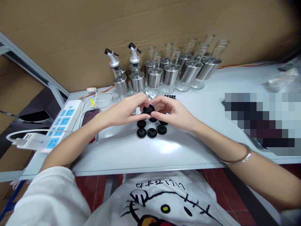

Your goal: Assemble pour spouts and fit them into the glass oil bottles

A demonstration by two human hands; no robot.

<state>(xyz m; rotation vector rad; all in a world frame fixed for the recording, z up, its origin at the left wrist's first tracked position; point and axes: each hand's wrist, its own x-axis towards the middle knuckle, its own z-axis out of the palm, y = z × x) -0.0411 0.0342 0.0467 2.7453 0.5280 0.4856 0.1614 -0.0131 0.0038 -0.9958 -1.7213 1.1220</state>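
At the frame's centre, the left hand [130, 109] and right hand [174, 112] pinch a round black part [148, 110] between their fingers [142, 117]; similar black discs [151, 133] sit just below on the counter [117, 153].

The round black cap [148, 110] has a silvery rim, and the small, round, ridged caps [152, 133] are glossy black. Clear glass bottles [155, 78] wear brushed silver metal sleeves; the two lever-topped pourers [134, 55] are silver and black. The white rectangular power strip [74, 106] carries light-blue socket panels [65, 121]. The white cloth shirt [110, 207] bears black lettering [161, 181] above a black-outlined cartoon [165, 208] with yellow and red. The smooth tabletop [122, 157] is pale blue-grey, the cardboard sheet [117, 25] plain brown.
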